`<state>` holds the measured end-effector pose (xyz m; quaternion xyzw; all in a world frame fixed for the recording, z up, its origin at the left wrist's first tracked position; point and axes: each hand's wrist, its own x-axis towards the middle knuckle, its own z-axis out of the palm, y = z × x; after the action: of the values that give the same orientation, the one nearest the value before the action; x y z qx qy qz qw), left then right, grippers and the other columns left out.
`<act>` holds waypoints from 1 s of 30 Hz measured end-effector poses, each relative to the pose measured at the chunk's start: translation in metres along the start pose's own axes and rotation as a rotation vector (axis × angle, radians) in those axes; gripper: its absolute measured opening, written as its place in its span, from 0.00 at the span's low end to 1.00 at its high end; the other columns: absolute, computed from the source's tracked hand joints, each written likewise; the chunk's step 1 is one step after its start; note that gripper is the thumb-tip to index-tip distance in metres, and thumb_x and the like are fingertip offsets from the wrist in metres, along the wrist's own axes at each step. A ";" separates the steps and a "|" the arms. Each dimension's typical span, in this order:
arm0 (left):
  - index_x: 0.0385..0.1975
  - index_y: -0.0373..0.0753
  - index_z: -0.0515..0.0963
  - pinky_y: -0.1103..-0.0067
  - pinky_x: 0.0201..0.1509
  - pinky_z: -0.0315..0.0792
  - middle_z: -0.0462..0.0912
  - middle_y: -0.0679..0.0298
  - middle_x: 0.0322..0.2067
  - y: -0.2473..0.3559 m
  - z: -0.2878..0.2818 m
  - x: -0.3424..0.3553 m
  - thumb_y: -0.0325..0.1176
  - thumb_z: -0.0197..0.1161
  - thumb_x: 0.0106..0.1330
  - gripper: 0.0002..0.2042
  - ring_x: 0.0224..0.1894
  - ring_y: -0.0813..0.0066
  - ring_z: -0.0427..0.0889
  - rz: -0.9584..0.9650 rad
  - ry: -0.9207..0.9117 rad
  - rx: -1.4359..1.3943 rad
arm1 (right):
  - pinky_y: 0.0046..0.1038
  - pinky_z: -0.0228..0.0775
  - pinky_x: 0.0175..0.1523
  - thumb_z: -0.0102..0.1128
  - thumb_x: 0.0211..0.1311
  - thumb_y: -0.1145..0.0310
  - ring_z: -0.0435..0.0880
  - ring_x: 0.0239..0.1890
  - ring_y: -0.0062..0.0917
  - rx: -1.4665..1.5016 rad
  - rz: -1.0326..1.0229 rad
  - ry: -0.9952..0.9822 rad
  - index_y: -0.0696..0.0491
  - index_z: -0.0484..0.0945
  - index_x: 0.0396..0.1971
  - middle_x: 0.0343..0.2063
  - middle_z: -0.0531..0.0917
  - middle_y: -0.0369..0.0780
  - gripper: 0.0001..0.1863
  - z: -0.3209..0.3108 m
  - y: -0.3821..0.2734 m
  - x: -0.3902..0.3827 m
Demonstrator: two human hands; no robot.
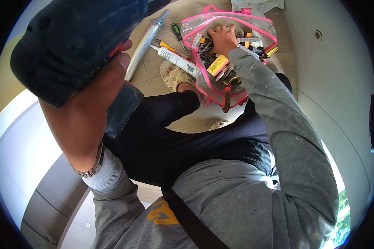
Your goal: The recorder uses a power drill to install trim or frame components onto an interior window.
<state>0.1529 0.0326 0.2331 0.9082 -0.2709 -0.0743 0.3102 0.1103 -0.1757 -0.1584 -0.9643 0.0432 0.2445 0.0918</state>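
Note:
My left hand (85, 106) grips a dark blue cordless drill (77, 41), raised close to the camera at the upper left. The drill's bit end lies beyond the top edge of the view. Down among the contents of a clear plastic tool bag (253, 24) with pink trim is my right hand (223, 40), its fingers apart and resting on loose items. What lies under its fingertips is hidden. Close by it in the bag are dark screws or bits (205, 50), a yellow box (217, 65) and a red-and-black screwdriver (226, 98).
Left of the bag on the tiled floor lie a caulking gun (147, 46), a white sealant tube (176, 61), a green-handled screwdriver (177, 32) and a yellow-and-black tool (165, 45). My sandalled foot (174, 76) is beside them. A pale wall panel (320, 70) stands at the right.

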 end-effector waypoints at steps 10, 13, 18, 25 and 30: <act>0.40 0.32 0.85 0.79 0.44 0.78 0.90 0.59 0.38 0.002 0.003 0.000 0.24 0.73 0.56 0.12 0.37 0.72 0.87 -0.039 0.018 -0.083 | 0.45 0.79 0.50 0.71 0.48 0.68 0.80 0.57 0.39 0.153 -0.061 0.101 0.50 0.71 0.57 0.49 0.79 0.46 0.32 0.026 0.001 0.005; 0.41 0.31 0.85 0.78 0.45 0.78 0.89 0.59 0.39 0.002 0.004 0.003 0.24 0.73 0.56 0.13 0.38 0.72 0.87 -0.028 0.019 -0.092 | 0.44 0.78 0.51 0.66 0.51 0.72 0.80 0.57 0.40 0.174 -0.020 0.249 0.50 0.71 0.54 0.49 0.79 0.46 0.27 0.032 0.007 -0.006; 0.41 0.32 0.85 0.78 0.45 0.78 0.89 0.59 0.39 0.003 0.002 0.001 0.25 0.74 0.55 0.13 0.38 0.71 0.87 -0.052 0.018 -0.096 | 0.46 0.69 0.58 0.56 0.60 0.72 0.77 0.58 0.36 -0.140 -0.123 0.758 0.48 0.75 0.51 0.49 0.79 0.42 0.17 0.018 0.004 -0.047; 0.41 0.32 0.85 0.78 0.44 0.78 0.89 0.60 0.39 -0.004 0.005 0.001 0.27 0.75 0.54 0.14 0.37 0.71 0.86 -0.092 0.019 -0.088 | 0.41 0.65 0.55 0.57 0.57 0.68 0.81 0.45 0.32 0.055 -0.481 0.221 0.48 0.84 0.26 0.29 0.81 0.37 0.07 0.043 0.022 -0.099; 0.42 0.32 0.85 0.79 0.44 0.78 0.89 0.62 0.39 -0.002 0.005 -0.002 0.26 0.74 0.55 0.14 0.37 0.73 0.86 -0.170 0.010 -0.183 | 0.40 0.68 0.49 0.64 0.49 0.67 0.84 0.44 0.36 -0.006 -0.328 -0.349 0.52 0.85 0.32 0.33 0.82 0.41 0.09 0.017 -0.013 -0.091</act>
<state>0.1506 0.0316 0.2278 0.8962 -0.1833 -0.1201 0.3858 0.0241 -0.1562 -0.1274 -0.9019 -0.1312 0.3892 0.1334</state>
